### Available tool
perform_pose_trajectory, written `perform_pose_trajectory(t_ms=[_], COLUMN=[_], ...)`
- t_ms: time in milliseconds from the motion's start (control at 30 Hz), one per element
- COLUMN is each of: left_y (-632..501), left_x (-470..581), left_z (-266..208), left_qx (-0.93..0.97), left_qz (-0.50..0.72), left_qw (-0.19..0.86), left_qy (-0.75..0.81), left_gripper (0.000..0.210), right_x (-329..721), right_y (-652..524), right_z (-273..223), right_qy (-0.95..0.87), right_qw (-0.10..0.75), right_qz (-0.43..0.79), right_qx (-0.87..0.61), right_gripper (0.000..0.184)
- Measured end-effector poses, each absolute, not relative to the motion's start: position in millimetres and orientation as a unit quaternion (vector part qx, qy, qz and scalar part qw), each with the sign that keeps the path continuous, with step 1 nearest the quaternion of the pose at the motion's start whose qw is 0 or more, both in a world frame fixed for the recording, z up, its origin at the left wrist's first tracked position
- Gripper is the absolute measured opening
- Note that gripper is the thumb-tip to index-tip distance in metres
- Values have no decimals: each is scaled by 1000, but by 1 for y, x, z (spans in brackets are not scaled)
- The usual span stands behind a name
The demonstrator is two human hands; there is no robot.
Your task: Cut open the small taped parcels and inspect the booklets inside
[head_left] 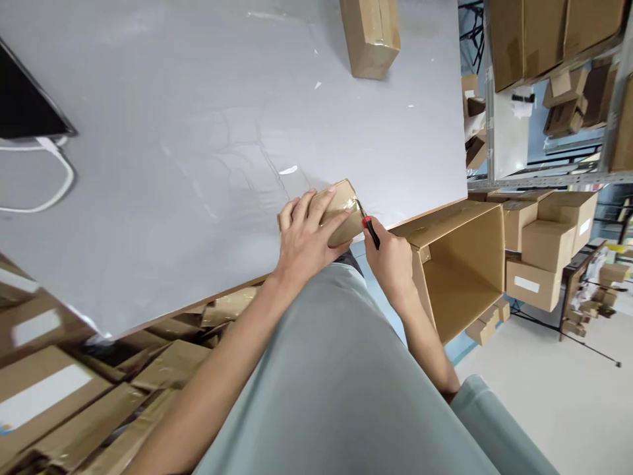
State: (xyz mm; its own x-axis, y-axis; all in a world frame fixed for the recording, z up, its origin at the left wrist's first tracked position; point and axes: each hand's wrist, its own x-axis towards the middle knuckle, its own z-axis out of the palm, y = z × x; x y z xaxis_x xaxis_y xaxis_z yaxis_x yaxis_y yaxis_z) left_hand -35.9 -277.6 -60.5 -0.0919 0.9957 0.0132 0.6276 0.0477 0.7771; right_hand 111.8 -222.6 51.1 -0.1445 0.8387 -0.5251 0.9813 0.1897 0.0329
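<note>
The small brown cardboard box with glossy clear tape (350,232) sits at the near edge of the smooth grey tabletop (198,99), close against the person's body. The left hand (309,227) grips it from the left, fingers spread over the top and thumb reaching along the taped end. The right hand (393,264) is closed around the slim tool with a red-and-black handle and narrow metal tip (370,231), the tip meeting the right side of that taped end; whether it has gone through the tape cannot be told. To do this well, the left hand should press the box firmly down while its thumb and fingertips stay out of the tip's line, since the thumb lies near it. A shallow angle and short, light strokes along the tape, directed away from the left hand and the body, would likely spare the contents and limit slips.
</note>
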Motion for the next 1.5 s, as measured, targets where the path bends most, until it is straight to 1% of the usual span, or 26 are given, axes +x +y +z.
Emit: perform_pose_trajectory(t_ms=[300,467,700,967,1167,1300,1500], left_y=[-286,-290,-295,-293,-296,-299,-301], left_x=[-45,-44,-46,-45,-37,-30,-22], left_z=[-71,-72,-74,-74,-73,-73,-74], left_qx=[650,655,659,664,665,669,691], left_qz=[263,248,235,227,232,236,241], left_qw=[271,254,249,249,260,278,285], left_qy=[659,667,669,668,661,647,619], left_gripper=[52,51,55,58,51,49,49], right_x=[104,107,108,100,113,121,132], right_y=[-228,-226,-217,-211,-218,-228,-243], right_z=[55,58,53,53,59,62,60], right_qy=[716,710,709,706,685,673,657], right_qw=[291,289,278,311,349,367,382], right_qz=[-184,-219,-250,-232,-215,-201,-191], right_qx=[607,603,598,593,602,610,622], right_gripper=[47,53,52,52,47,48,44])
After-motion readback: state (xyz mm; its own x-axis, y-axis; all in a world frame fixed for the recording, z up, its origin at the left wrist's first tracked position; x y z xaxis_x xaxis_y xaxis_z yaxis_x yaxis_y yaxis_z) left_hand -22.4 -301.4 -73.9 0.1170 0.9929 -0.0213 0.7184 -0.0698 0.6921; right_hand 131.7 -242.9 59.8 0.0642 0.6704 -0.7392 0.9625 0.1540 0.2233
